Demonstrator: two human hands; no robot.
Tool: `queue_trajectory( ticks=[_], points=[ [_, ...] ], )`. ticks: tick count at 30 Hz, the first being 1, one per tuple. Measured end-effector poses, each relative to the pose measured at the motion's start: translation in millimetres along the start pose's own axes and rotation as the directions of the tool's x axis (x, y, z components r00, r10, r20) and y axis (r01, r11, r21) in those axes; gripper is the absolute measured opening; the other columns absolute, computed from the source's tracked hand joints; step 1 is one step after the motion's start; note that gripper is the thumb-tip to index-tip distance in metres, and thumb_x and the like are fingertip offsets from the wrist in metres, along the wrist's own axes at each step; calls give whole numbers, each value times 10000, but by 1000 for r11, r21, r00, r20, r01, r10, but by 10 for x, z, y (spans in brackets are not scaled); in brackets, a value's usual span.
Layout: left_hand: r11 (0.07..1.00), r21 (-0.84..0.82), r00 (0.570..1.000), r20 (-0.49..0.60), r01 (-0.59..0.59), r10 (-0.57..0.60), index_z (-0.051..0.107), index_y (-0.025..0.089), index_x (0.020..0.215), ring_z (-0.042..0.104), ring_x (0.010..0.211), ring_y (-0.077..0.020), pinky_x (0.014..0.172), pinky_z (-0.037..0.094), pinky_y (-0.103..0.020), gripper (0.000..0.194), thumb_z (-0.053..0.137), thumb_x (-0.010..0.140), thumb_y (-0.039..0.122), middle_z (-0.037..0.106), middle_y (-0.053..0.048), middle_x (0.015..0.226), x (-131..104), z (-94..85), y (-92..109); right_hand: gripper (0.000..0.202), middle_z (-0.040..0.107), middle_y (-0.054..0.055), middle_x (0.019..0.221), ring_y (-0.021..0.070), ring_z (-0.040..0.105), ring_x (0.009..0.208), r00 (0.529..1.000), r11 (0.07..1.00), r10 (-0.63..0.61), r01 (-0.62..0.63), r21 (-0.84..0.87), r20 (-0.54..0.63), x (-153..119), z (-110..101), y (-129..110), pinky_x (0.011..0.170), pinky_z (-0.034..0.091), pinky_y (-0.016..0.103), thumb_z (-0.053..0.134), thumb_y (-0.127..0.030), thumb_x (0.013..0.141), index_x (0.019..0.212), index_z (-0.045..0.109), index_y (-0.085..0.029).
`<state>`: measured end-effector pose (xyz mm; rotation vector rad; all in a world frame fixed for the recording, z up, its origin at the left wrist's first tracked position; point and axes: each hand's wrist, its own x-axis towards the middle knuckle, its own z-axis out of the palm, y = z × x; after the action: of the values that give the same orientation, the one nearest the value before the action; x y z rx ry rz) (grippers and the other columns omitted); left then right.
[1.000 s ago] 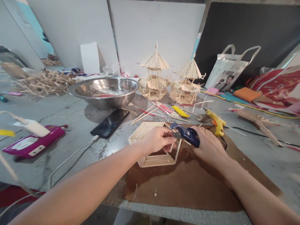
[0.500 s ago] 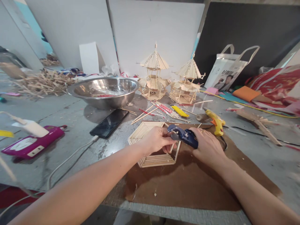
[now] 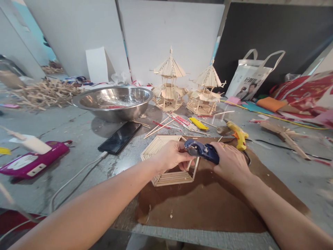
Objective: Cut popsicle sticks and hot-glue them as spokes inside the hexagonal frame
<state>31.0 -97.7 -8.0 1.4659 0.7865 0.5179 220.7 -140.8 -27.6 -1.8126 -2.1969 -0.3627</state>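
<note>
My right hand (image 3: 231,161) is wrapped round a dark blue hand cutter (image 3: 208,152), its head pointing left. At the cutter's head, my left hand (image 3: 173,156) pinches a thin wooden stick (image 3: 189,164), mostly hidden by the fingers. Beneath both hands lies a hexagonal frame of pale sticks (image 3: 173,178), with layered rows on its left and lower sides and a single stick at the right. The frame rests partly on a brown board (image 3: 208,208).
Behind stand two stick pagodas (image 3: 170,92) (image 3: 205,93) and a steel bowl (image 3: 114,111). A phone (image 3: 120,138) and purple power strip (image 3: 39,161) lie left. Loose sticks (image 3: 160,126), a yellow cutter (image 3: 198,123) and a yellow glue gun (image 3: 239,134) are beyond the hands.
The whole view has shifted slightly. Both hands keep nearly the same pose over the frame, and the blue cutter's handles look about the same.
</note>
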Motion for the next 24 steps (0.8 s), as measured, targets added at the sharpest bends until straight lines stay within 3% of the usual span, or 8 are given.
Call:
queue_trajectory(
  ticks=[12,24],
  points=[
    [1000,-16,1000,15,24,-24,533,117,651,500,432,-58,423,413,-192,210,606,637,314,578,2,587,-12,-14,19,342,613,16,728,178,556,644,995,994,88,-86,-63,35,-15,4,-28,522,255,247,467,-179,586,924,495,-221],
    [997,-63,998,25,52,-51,524,122,670,508,424,-63,403,414,-192,200,611,632,298,578,8,593,1,-47,7,229,626,33,677,189,574,585,973,987,153,-141,-82,171,25,-34,-75,478,229,248,445,-278,645,851,522,-211]
  ],
)
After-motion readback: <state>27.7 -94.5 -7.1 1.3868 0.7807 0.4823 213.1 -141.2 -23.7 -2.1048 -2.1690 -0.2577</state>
